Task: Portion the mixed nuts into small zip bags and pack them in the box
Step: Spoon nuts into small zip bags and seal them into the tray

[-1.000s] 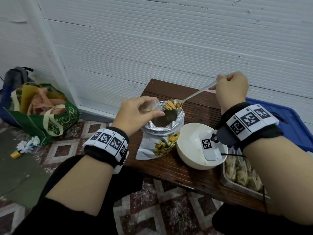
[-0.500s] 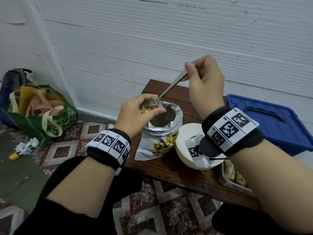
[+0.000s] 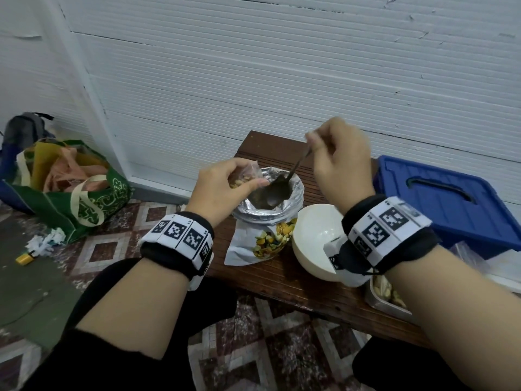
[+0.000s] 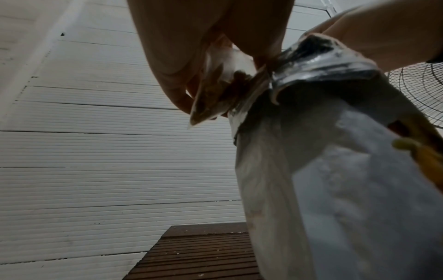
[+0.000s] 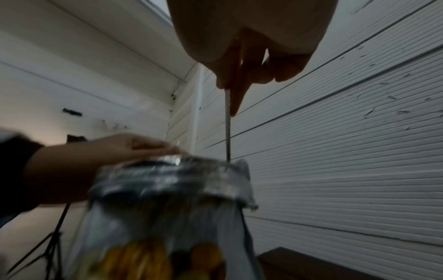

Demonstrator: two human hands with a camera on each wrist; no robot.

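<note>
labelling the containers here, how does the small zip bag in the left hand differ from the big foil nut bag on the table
The small zip bag is clear plastic, so its nuts show through; the big foil nut bag is opaque, silver-lined and printed with nuts outside. The zip bag is held in the left hand beside the rim; the foil bag stands on the wooden table. Only the foil bag has the spoon dipped in it, in the right hand. Both are open at the top.

Plain home corner, informal workspace.
Patterned floor tiles (image 3: 107,246), ribbed white wall panels (image 3: 282,80), low slatted wooden bench (image 3: 270,153), green shopping bag (image 3: 93,201).
</note>
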